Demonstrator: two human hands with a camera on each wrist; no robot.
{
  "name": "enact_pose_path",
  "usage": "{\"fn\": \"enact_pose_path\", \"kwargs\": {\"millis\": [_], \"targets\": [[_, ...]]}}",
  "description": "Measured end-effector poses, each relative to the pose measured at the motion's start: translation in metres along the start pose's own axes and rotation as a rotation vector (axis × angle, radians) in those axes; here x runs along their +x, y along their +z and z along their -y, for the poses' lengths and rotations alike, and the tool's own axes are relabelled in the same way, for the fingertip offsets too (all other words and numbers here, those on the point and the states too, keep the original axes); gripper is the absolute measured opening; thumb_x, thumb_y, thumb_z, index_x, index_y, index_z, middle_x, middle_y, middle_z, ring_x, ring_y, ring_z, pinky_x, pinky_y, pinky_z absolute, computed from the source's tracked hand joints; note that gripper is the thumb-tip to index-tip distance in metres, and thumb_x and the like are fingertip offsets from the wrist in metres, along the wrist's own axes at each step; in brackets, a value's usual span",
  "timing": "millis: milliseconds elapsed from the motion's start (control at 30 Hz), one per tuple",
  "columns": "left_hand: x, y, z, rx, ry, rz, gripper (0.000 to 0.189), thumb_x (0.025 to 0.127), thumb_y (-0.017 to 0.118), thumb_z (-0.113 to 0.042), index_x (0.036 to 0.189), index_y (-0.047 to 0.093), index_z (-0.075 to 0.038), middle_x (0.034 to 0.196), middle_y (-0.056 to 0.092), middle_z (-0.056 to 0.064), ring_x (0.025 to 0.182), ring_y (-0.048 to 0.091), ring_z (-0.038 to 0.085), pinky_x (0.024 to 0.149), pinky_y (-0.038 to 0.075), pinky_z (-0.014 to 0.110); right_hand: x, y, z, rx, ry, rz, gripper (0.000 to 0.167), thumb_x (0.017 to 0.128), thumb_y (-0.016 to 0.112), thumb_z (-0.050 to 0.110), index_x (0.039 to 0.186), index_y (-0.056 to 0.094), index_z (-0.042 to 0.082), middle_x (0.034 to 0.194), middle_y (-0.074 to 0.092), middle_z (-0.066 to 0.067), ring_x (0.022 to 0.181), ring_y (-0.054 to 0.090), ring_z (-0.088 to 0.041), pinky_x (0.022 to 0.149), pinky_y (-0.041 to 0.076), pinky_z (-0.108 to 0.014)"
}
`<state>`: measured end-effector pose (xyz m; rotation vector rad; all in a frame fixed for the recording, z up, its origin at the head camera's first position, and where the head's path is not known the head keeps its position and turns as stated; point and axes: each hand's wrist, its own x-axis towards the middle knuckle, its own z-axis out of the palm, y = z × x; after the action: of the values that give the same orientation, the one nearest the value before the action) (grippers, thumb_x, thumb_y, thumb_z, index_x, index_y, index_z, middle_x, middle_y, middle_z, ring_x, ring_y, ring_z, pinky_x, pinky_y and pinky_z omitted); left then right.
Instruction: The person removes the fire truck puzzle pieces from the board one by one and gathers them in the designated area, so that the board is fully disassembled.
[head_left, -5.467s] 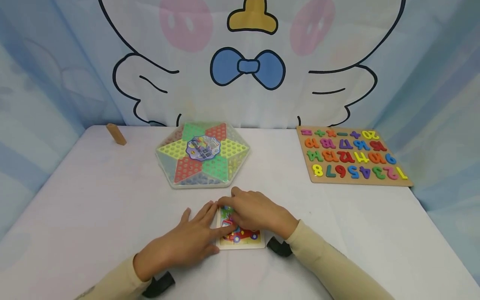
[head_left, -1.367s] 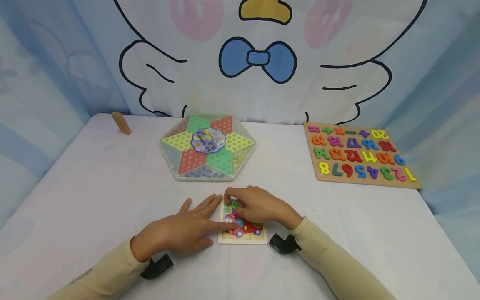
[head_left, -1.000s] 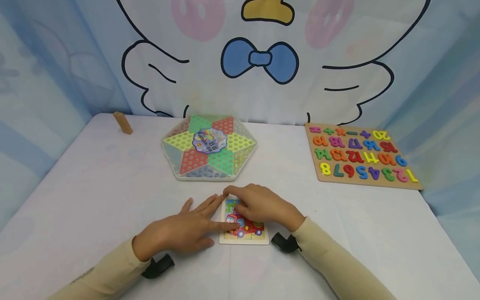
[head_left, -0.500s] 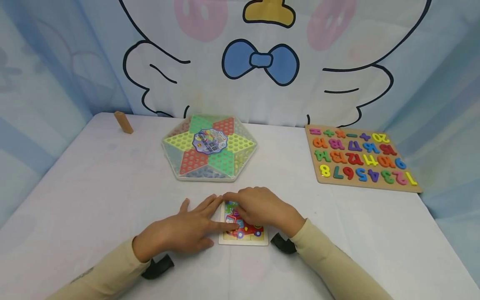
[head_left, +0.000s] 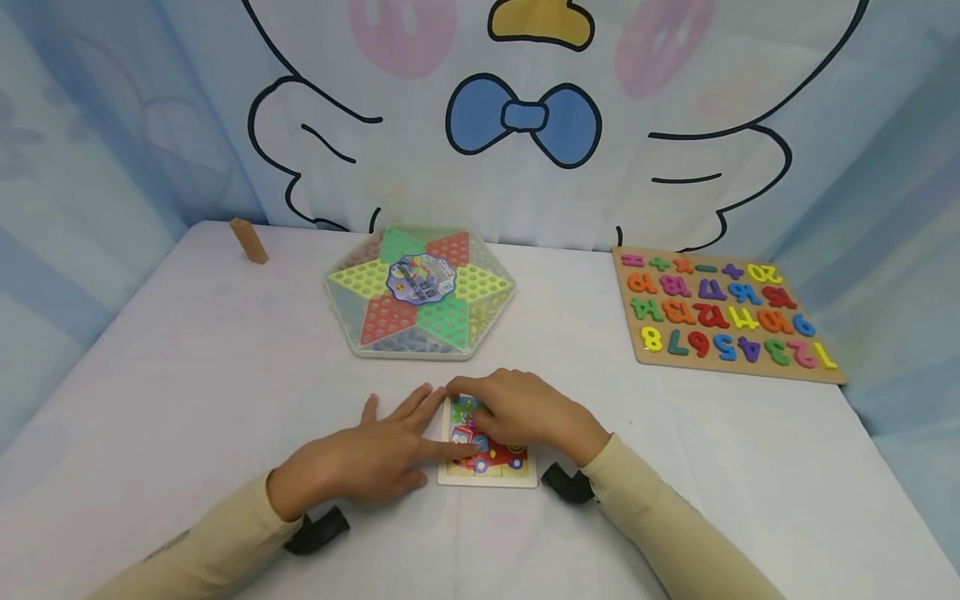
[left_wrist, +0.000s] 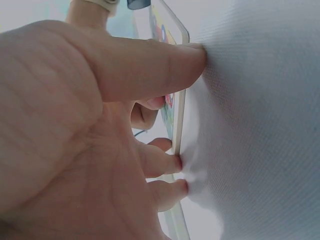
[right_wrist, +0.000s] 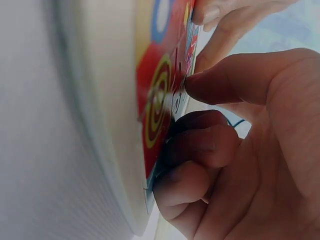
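Note:
A small jigsaw puzzle point(head_left: 487, 481) with a pale frame and a red-car picture lies flat on the white table. My left hand point(head_left: 360, 458) is spread at its left side, one finger straight across the car picture. In the left wrist view, the thumb point(left_wrist: 155, 70) reaches past the puzzle's edge point(left_wrist: 181, 115). My right hand point(head_left: 525, 408) is over the upper part, its index finger at the top-left corner and its thumb on the picture. The right wrist view has the other fingers point(right_wrist: 185, 185) curled against the picture; whether they pinch a piece is hidden.
Behind the puzzle lies a hexagonal Chinese checkers set point(head_left: 420, 333). A wooden number board point(head_left: 742, 371) with coloured numerals is at the right rear. One wooden block point(head_left: 249, 242) stands at the left rear corner. A printed curtain point(head_left: 525, 200) hangs behind the table.
Both hands stay on the puzzle throughout. The right index finger shifts slightly about the top-left corner. The head view has tilted a little, moving the whole scene in the frame.

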<state>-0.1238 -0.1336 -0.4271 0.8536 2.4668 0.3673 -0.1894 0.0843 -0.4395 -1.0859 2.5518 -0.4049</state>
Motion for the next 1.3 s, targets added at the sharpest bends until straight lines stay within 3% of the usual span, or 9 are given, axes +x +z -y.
{"fn": "enact_pose_path", "kwargs": {"millis": [367,567,733,867,1000,1167,1300], "targets": [[0.002,0.001,0.0,0.016,0.004,0.005,0.065,0.098,0.068,-0.015,0.152,0.046,-0.044,0.171,0.002,0.016,0.156,0.0,0.038,0.101,0.013,0.087,0.001,0.003,-0.001,-0.001,-0.026,-0.028,0.042,0.094,0.056,0.006,0.132,0.063,0.022,0.058,0.049,0.007,0.05,0.045,-0.009,0.049,0.036,-0.027],[0.002,0.0,-0.001,0.02,-0.004,0.006,0.065,0.098,0.068,-0.016,0.152,0.047,-0.045,0.171,0.0,0.015,0.156,0.0,0.037,0.102,0.013,0.086,0.003,0.004,-0.003,0.009,-0.033,-0.041,0.038,0.093,0.058,0.007,0.128,0.061,0.021,0.058,0.048,0.007,0.05,0.045,-0.008,0.051,0.036,-0.026],[0.002,0.0,-0.002,0.011,-0.01,0.003,0.065,0.098,0.069,-0.016,0.151,0.048,-0.045,0.171,0.004,0.016,0.156,0.001,0.038,0.102,0.012,0.086,0.003,0.005,-0.004,0.031,-0.027,-0.061,0.034,0.093,0.06,0.008,0.125,0.06,0.021,0.08,0.06,0.003,0.065,0.053,-0.012,0.06,0.044,-0.03],[0.002,0.001,-0.001,0.004,-0.009,0.004,0.064,0.098,0.069,-0.016,0.151,0.049,-0.044,0.17,0.006,0.016,0.156,0.001,0.037,0.102,0.011,0.086,0.003,0.007,-0.004,0.065,-0.007,-0.075,0.029,0.094,0.062,0.012,0.121,0.061,0.021,0.101,0.058,0.0,0.075,0.055,-0.016,0.068,0.048,-0.034],[0.002,0.002,-0.001,0.002,-0.012,0.003,0.064,0.098,0.069,-0.016,0.151,0.048,-0.045,0.171,0.006,0.015,0.156,0.0,0.036,0.102,0.011,0.086,0.004,0.009,-0.005,0.095,-0.03,-0.107,0.023,0.094,0.063,0.013,0.116,0.061,0.019,0.105,0.056,0.001,0.078,0.056,-0.016,0.072,0.049,-0.034],[0.002,0.002,0.0,0.011,-0.003,-0.004,0.064,0.098,0.068,-0.015,0.151,0.047,-0.045,0.17,0.007,0.017,0.156,0.001,0.037,0.102,0.013,0.086,0.006,0.011,-0.006,0.14,-0.074,-0.152,0.018,0.091,0.065,0.008,0.106,0.059,0.015,0.099,0.056,0.003,0.084,0.055,-0.015,0.075,0.048,-0.034],[0.003,0.001,0.001,0.016,-0.011,-0.001,0.064,0.098,0.068,-0.016,0.151,0.047,-0.046,0.17,0.008,0.017,0.156,0.001,0.036,0.103,0.013,0.085,0.006,0.01,-0.006,0.178,-0.074,-0.156,0.018,0.091,0.065,0.007,0.107,0.059,0.012,0.098,0.056,0.002,0.085,0.055,-0.015,0.077,0.047,-0.034]]}}
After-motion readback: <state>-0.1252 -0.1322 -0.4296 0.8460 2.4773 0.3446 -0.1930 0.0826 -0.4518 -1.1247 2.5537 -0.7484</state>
